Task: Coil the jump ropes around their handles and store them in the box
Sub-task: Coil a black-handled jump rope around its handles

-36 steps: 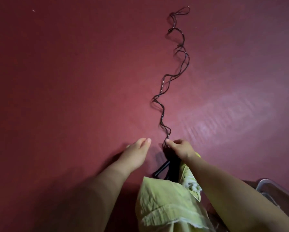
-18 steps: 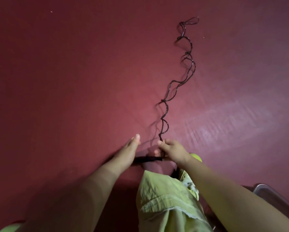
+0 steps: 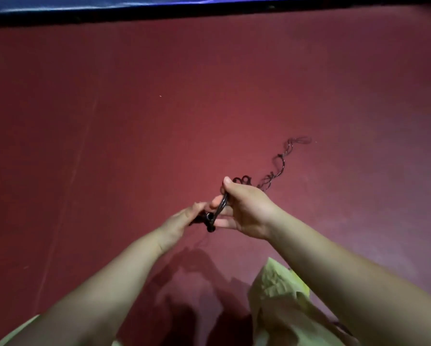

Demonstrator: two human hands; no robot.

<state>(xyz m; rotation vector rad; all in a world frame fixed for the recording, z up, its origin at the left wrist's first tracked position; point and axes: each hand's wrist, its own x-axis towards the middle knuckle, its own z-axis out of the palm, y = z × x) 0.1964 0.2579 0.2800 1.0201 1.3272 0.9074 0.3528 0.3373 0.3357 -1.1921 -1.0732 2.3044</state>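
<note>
Head view: I see no box in this frame, so I cannot tell what is in it.

The left hand (image 3: 184, 218) is raised over the red floor (image 3: 109, 146), its fingers curled round the black handles (image 3: 208, 218). 1 round handle end faces the camera, and a second dark end shows just below it. How many handles the hand holds I cannot tell for sure, as the fingers cover most of them.

The right hand (image 3: 244, 211) sits just beside the left, touching at the fingers. Its thumb and fingers pinch the black rope (image 3: 279, 166) close to the handles. A doubled stretch of rope runs down from the thumb across the handle ends.

Beyond the right hand the rope trails away to the upper right in loose curls and ends in a thin loop on the floor. That far part is blurred and faint against the red, so I cannot count the strands there.

Pale green cloth (image 3: 279, 303) shows at the bottom, partly behind the right forearm and cut off by the lower edge; another bit sits at the bottom left corner. A small dark tangle near the right forearm, low right, is too dim to make out.

A blue strip (image 3: 134, 2) runs along the top edge, cut off by the frame.
</note>
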